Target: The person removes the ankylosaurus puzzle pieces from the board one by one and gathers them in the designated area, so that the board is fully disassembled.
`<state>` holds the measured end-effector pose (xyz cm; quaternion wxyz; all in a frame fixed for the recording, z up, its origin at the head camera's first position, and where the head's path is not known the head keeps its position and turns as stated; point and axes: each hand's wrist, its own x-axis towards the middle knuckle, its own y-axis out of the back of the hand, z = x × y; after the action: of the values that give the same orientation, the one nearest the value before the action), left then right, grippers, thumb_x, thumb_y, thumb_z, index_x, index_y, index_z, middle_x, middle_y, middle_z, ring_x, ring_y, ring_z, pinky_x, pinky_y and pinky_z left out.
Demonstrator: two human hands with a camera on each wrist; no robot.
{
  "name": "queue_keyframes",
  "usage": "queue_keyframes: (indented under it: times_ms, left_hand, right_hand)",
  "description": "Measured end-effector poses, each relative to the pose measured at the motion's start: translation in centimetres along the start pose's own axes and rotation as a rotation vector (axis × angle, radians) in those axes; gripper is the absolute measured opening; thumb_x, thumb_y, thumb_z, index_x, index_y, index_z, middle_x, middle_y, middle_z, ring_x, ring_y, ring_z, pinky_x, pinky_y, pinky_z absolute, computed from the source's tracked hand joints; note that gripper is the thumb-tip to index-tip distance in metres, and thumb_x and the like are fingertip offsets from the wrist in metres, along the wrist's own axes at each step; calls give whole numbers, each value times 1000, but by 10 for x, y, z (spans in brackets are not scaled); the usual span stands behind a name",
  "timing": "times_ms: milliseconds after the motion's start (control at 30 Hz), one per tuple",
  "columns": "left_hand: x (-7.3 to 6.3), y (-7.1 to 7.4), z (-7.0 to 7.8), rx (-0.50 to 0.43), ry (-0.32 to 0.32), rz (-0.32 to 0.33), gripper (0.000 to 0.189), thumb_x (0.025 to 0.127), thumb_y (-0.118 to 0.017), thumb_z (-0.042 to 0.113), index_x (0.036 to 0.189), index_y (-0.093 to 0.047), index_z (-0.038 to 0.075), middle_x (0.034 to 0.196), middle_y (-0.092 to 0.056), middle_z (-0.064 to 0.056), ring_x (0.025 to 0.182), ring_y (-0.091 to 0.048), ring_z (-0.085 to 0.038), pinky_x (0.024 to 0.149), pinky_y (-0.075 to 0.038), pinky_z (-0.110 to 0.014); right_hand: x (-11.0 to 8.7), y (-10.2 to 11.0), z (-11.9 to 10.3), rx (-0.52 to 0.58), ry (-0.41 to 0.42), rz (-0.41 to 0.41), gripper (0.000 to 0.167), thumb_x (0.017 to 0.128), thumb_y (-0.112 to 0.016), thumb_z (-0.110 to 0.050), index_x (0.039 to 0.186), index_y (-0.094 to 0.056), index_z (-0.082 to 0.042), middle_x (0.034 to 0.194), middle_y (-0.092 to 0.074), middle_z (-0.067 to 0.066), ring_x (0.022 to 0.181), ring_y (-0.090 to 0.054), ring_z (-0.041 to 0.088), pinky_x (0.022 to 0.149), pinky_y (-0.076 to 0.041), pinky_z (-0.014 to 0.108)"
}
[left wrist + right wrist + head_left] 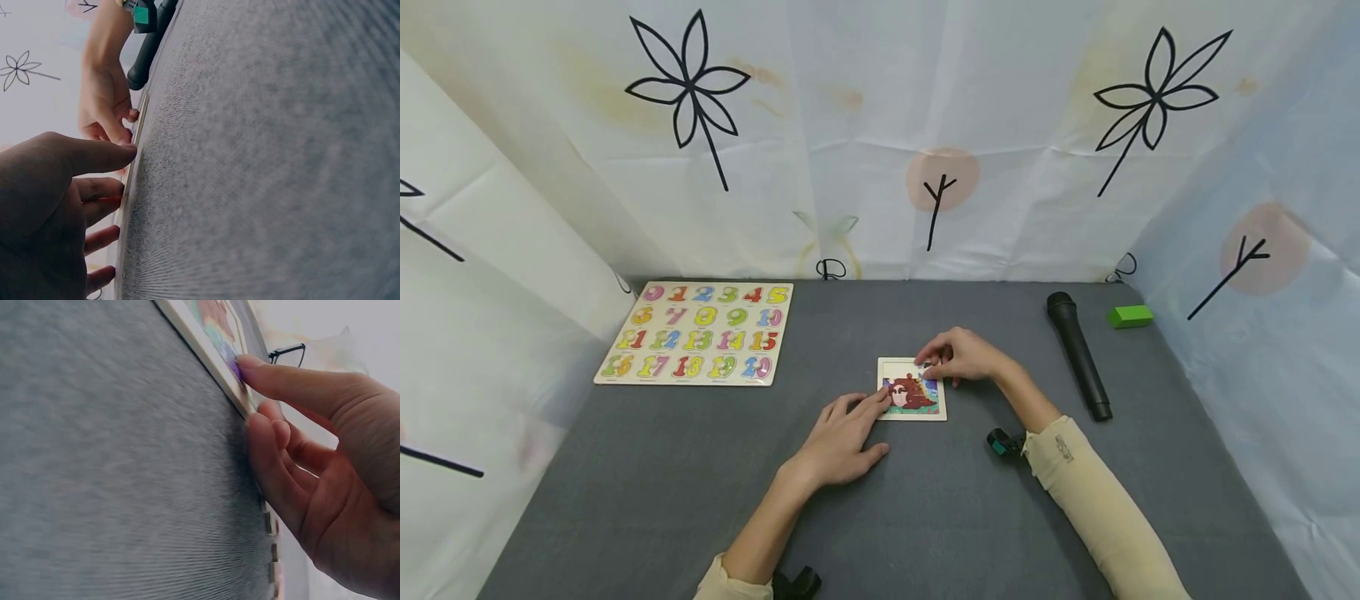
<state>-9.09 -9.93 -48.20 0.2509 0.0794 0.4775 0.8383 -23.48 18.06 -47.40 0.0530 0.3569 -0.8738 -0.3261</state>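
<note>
A small square picture puzzle (912, 393) with a pale wooden frame lies on the grey table, showing a reddish-brown hedgehog-like animal. My left hand (844, 443) reaches its left side with fingers extended, the fingertips resting at the frame's edge and the thumb apart from the others. Over the upper right corner, my right hand (964, 357) pinches a small puzzle piece between thumb and forefinger. Purple shows on the piece (232, 362) beside the thumb in the right wrist view. My fingers cover most of it, and its outline is hidden.
A number board (700, 333) with colourful numerals from 0 to 20 lies at the back left. To the right are a black microphone (1078, 357) and a green block (1130, 316). White curtains (865, 108) with plant drawings surround the table at the back and sides.
</note>
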Motion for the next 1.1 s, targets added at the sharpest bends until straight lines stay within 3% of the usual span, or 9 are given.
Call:
queue_keyframes:
  times_ms: [233, 500, 900, 1100]
  left_hand:
    - [1, -2, -5, -32, -25, 11, 72, 103, -71, 32, 168, -43, 16, 179, -36, -1, 159, -37, -39, 128, -25, -72]
    - [4, -10, -17, -76, -37, 37, 72, 103, -71, 37, 168, -44, 21, 179, -35, 5, 159, -37, -38, 128, -23, -72]
    - [2, 0, -10, -91, -33, 4, 70, 103, -69, 32, 167, -45, 16, 179, -35, 0, 158, -37, -40, 127, -22, -73]
    - [2, 1, -6, -64, -12, -3, 69, 104, -70, 32, 166, -46, 16, 179, -36, -1, 158, -37, -38, 126, -25, -72]
  right_hand:
    - [4, 6, -3, 18, -27, -105, 23, 99, -78, -10, 121, -79, -4, 87, -63, 6, 67, -66, 15, 63, -63, 33]
    - [3, 13, -3, 26, 0, -120, 26, 98, -79, -6, 123, -78, 0, 89, -67, 14, 70, -69, 22, 66, -65, 36]
    - [15, 17, -4, -27, 11, -239, 21, 99, -76, -7, 120, -74, -3, 82, -56, 3, 67, -61, 17, 67, -65, 36]
    - [18, 17, -4, -10, 36, -265, 19, 99, -75, -5, 117, -71, -2, 87, -53, 5, 67, -59, 16, 65, -63, 36]
